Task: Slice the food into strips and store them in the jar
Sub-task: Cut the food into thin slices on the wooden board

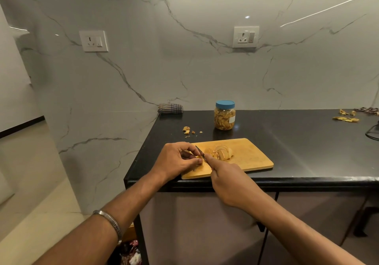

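Note:
A wooden cutting board (252,158) lies at the front edge of the black counter (297,141). A pile of pale sliced food (222,152) rests on its middle. My left hand (177,160) pins a small piece of food at the board's left end, mostly hidden under the fingers. My right hand (227,179) grips a knife (200,151), its dark blade set down beside my left fingertips. Behind the board stands a clear jar (224,115) with a blue lid screwed on, nearly full of strips.
Food scraps (187,130) lie left of the jar. A folded checked cloth (170,108) sits against the marble wall at the counter's back left corner. Peels (346,117) are scattered at the far right, beside a dark wire object (373,133). The counter ends just left of the board.

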